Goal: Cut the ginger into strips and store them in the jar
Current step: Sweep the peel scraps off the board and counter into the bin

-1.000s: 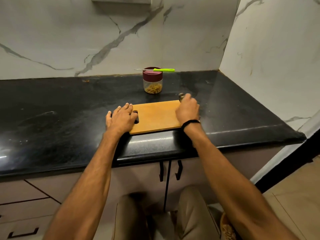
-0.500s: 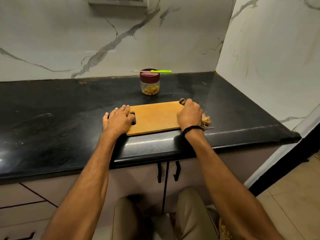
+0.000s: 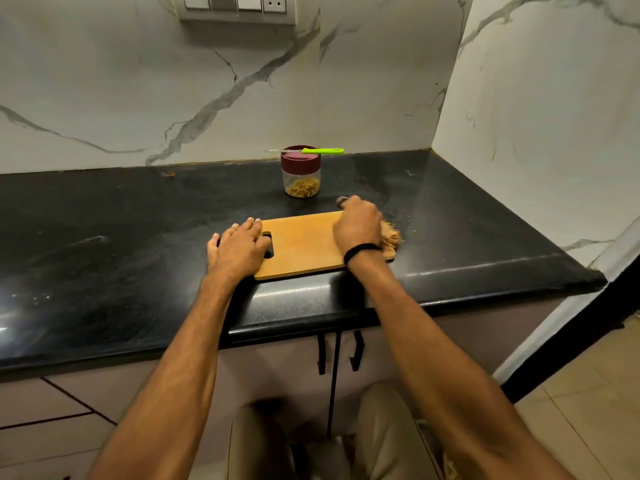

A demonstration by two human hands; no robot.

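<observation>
A clear jar [image 3: 301, 181] with a maroon lid holds yellow ginger strips and stands on the black counter behind the wooden cutting board [image 3: 304, 244]. A green-handled knife [image 3: 320, 151] lies across the jar's lid. My left hand [image 3: 237, 249] rests flat on the board's left end, over its handle hole. My right hand [image 3: 356, 226] is curled at the board's right end, gripping a tan fibrous scrubber [image 3: 391, 237] that sticks out beside the wrist. A small dark bit shows at my fingertips; what it is I cannot tell.
The black counter [image 3: 121, 237] runs left, with marble walls behind and to the right. Its front edge lies just below the board. Cabinet doors with black handles [image 3: 322, 355] are underneath. A switch panel [image 3: 239, 8] sits high on the wall.
My right hand has drawn back toward me along the board's right end, and the tan scrubber now shows beside it. The left hand stays put. The view has tilted up.
</observation>
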